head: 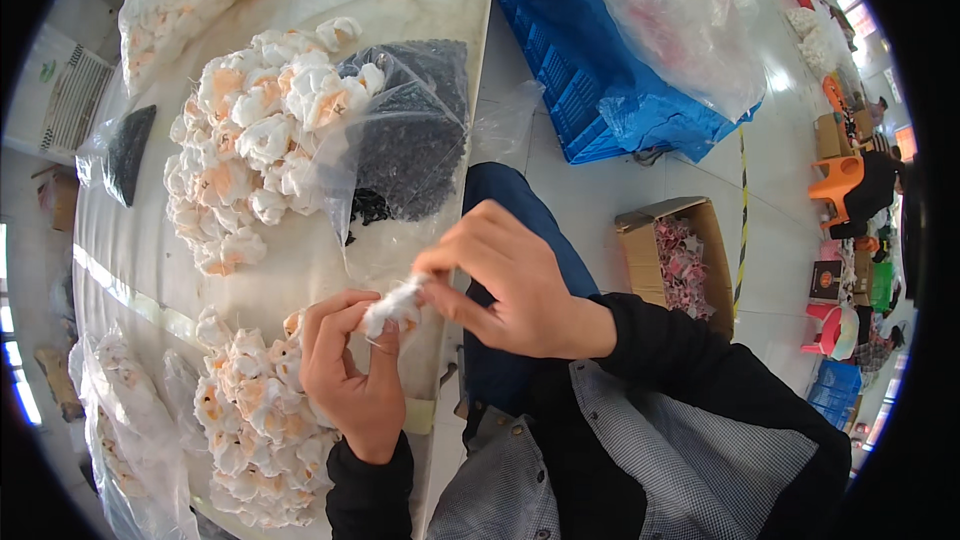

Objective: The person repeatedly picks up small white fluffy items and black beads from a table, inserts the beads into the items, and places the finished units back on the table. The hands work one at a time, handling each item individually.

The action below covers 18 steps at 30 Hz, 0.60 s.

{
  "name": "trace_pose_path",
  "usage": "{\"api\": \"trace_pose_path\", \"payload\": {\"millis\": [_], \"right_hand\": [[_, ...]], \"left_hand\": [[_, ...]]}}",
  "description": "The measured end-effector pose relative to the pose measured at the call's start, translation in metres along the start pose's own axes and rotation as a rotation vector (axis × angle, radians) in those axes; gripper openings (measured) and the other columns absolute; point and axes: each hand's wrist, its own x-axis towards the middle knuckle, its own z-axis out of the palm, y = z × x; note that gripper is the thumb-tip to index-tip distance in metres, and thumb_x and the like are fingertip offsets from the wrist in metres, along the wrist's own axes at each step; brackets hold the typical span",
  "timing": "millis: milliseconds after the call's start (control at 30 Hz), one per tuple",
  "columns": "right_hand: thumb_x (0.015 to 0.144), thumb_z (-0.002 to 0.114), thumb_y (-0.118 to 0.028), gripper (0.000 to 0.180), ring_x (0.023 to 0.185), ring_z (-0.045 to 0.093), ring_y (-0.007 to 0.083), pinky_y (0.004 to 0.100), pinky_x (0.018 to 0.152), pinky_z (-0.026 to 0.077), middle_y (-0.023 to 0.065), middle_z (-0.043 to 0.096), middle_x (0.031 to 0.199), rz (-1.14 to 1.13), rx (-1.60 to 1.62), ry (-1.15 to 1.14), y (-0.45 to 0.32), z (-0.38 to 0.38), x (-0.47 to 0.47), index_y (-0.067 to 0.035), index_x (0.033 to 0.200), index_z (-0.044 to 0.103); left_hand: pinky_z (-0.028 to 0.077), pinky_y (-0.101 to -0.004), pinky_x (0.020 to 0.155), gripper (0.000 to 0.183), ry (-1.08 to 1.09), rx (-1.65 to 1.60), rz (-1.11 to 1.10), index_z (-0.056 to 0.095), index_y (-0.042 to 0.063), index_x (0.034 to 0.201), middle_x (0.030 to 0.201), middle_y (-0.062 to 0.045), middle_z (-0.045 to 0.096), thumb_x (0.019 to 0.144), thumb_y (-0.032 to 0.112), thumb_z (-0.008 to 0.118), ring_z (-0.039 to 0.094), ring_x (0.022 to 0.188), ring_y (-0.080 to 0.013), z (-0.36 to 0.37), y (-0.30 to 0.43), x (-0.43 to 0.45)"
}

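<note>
A small white fluffy fabric piece [395, 309] with a bit of peach colour is held over the table edge, between both hands. My left hand [358, 367] grips its lower end between thumb and fingers. At its upper end, the thumb and fingertips of my right hand [502, 281] pinch the fluff; this hand is slightly blurred. A heap of similar white-and-peach pieces [259, 420] lies beside my left hand. Farther up the table is a second heap [255, 142]. Next to that heap, a clear plastic bag of small black parts [412, 135] lies open, some parts spilling toward me.
A blue plastic crate [559, 90] with blue sheeting and plastic bags stands right of the table. On the floor sits a cardboard box [637, 255] of pink scraps. Plastic bags [135, 405] and a black packet [131, 154] lie on the table's far side. People sit at far right.
</note>
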Motion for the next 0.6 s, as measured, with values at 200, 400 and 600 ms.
{"api": "trace_pose_path", "payload": {"millis": [200, 400, 600], "right_hand": [[0.089, 0.081, -0.006, 0.027, 0.085, 0.068, 0.0258, 0.0320, 0.073, 0.059, 0.0079, 0.075, 0.100, -0.381, 0.082, -0.115, -0.019, -0.001, -0.004, -0.001, 0.115, 0.078], [0.090, 0.084, -0.005, 0.021, 0.088, 0.074, 0.0230, 0.0326, 0.075, 0.059, 0.0111, 0.078, 0.102, 0.101, 0.409, -0.206, 0.000, 0.011, 0.001, -0.001, 0.109, 0.077], [0.092, 0.083, -0.005, 0.018, 0.091, 0.073, 0.0208, 0.0306, 0.079, 0.056, 0.0104, 0.077, 0.103, 0.250, 0.577, -0.235, 0.007, 0.016, -0.012, -0.002, 0.108, 0.077]], "left_hand": [[0.051, -0.0263, 0.086, 0.014, 0.023, -0.338, -0.314, 0.068, -0.005, 0.103, 0.109, -0.007, 0.067, 0.091, -0.012, 0.069, 0.065, 0.096, -0.0137, -0.007, 0.000, 0.000], [0.050, -0.0259, 0.088, 0.020, -0.096, -0.676, -0.512, 0.071, -0.007, 0.117, 0.106, -0.006, 0.073, 0.100, 0.001, 0.065, 0.066, 0.095, -0.0112, -0.018, 0.000, 0.001], [0.048, -0.0253, 0.092, 0.019, -0.057, -0.758, -0.581, 0.070, -0.007, 0.116, 0.107, -0.005, 0.073, 0.101, 0.005, 0.069, 0.066, 0.098, -0.0104, -0.014, 0.002, 0.003]]}}
